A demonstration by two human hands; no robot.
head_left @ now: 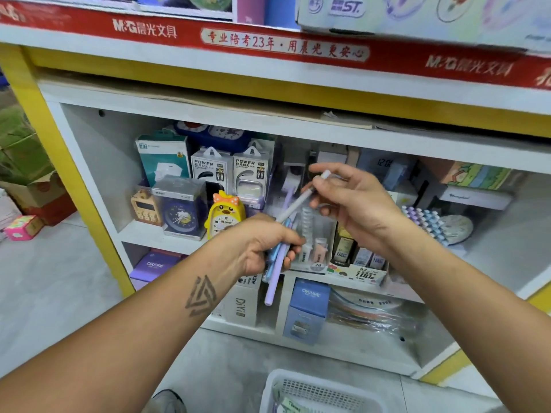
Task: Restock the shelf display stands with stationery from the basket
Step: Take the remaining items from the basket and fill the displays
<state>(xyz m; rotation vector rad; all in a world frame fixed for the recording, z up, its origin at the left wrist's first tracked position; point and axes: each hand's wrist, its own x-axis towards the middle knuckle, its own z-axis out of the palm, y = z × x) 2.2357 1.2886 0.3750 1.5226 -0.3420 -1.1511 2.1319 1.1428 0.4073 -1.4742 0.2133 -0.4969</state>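
In the head view, the left hand [262, 248] grips a bunch of pastel pens [275, 269] before the shelf [155, 238], the right hand [354, 201] pinches one white pen [301, 201] (slanted), and the basket [325, 391] sits below.

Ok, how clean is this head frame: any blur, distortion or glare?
Head view: wide-angle bowing curves the red shelf banner; lighting is even, no strong glare; the right hand and its white pen are slightly motion-blurred; the basket is cropped at the bottom edge.
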